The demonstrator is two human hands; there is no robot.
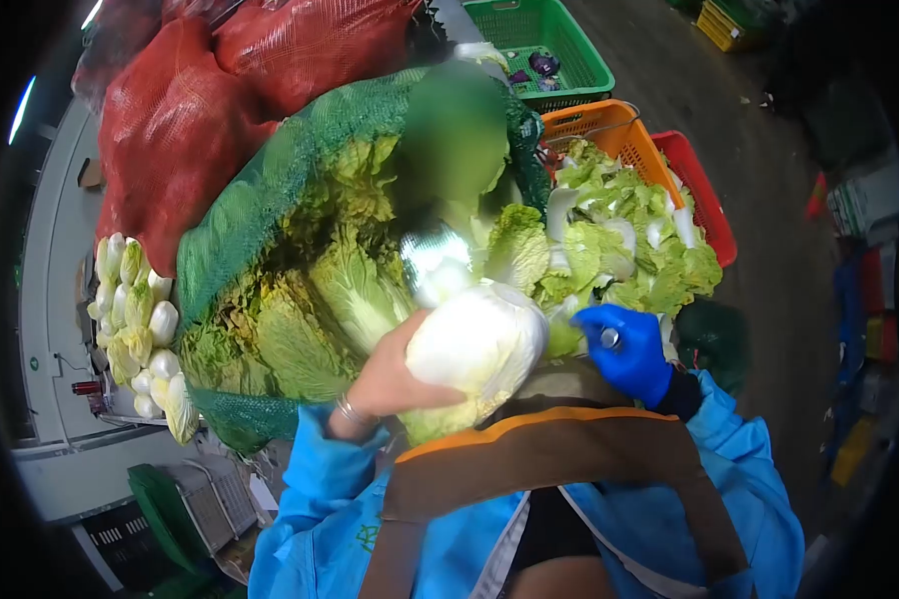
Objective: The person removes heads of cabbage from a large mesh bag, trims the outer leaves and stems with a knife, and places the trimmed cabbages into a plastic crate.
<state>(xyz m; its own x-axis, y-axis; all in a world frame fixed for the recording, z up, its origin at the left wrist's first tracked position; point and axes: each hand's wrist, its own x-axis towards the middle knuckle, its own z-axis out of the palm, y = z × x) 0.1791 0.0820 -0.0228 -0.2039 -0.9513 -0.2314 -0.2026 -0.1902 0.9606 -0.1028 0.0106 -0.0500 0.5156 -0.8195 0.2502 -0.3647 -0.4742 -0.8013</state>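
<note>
A pale Chinese cabbage (pixel 477 349) lies in my left hand (pixel 398 374), which is bare, with its fingers and thumb pressed round the leafy side. Close to the cabbage's right side is my right hand (pixel 624 354) in a blue glove, its fingers curled closed. A small round silvery end (pixel 610 337) shows in that fist; the rest of the object is hidden. Behind the cabbage, a green mesh sack (pixel 245 205) lies open around several leafy cabbages (pixel 355 285).
Loose leaves (pixel 619 245) heap over an orange crate (pixel 609 120) beside a red crate (pixel 704 190). A green crate (pixel 569 40) stands beyond. Red mesh sacks (pixel 175 130) are at upper left, above stacked trimmed cabbages (pixel 135 309).
</note>
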